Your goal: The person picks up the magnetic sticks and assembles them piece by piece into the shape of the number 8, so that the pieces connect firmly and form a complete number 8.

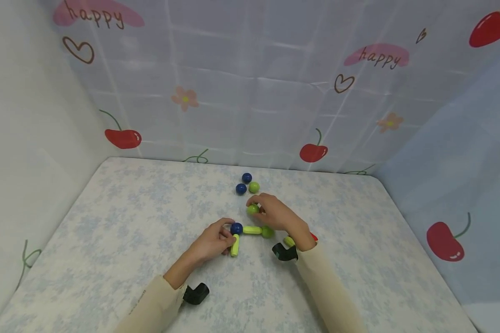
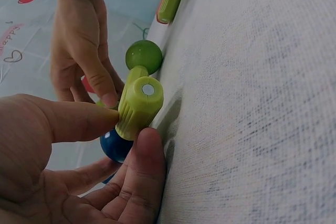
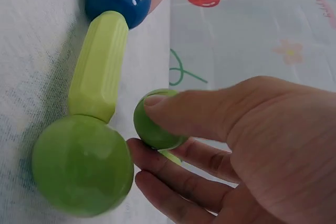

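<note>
My left hand (image 1: 211, 239) pinches a short yellow-green magnetic rod (image 2: 137, 109) between thumb and fingers; a silver disc shows in its end. This rod joins a blue ball (image 1: 236, 228), which the left fingertips also reach. From the blue ball a second yellow-green rod (image 1: 252, 230) runs right to a green ball (image 1: 267, 231), so the pieces form a corner on the table. Just behind that rod, my right hand (image 1: 275, 212) holds another green ball (image 3: 157, 124) between thumb and fingers, apart from the joined pieces.
Farther back on the patterned tabletop (image 1: 150, 199) lie two blue balls (image 1: 240, 188) and a loose green ball (image 1: 254, 187). A yellow-green rod (image 1: 289, 241) and a red piece (image 1: 314, 237) lie partly hidden by the right wrist. A printed curtain (image 1: 241, 115) hangs behind the table.
</note>
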Demonstrator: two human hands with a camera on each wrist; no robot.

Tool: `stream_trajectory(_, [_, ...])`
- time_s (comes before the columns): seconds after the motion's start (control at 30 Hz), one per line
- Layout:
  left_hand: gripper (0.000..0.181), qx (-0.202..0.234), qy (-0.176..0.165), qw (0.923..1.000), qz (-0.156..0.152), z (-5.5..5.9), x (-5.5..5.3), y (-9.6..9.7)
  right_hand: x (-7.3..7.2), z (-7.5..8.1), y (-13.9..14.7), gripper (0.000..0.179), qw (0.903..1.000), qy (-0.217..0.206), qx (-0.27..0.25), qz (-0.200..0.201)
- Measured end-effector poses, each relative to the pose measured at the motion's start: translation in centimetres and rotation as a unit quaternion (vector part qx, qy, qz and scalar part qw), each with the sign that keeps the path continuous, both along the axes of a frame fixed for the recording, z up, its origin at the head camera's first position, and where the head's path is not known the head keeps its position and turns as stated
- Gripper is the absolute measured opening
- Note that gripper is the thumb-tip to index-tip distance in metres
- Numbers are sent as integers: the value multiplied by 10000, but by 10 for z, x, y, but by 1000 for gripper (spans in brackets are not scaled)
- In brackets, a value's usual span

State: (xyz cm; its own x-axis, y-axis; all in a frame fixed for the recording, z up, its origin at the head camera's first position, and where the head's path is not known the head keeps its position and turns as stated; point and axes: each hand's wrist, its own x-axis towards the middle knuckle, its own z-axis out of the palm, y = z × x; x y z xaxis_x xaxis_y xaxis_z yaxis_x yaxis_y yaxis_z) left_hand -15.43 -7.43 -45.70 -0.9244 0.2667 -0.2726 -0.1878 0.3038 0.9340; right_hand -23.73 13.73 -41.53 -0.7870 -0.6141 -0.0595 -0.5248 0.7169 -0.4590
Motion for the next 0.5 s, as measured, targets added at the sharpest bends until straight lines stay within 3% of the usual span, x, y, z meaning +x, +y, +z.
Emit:
stream_trajectory(0.23, [52,-19,42,10000,8,-1,0,0,15,6,9,28,9995,-111,-174,248])
stream_trajectory(0.5, [52,53,37,10000,-8,3,2,0,34,7,14,23,9983,57,-182,557])
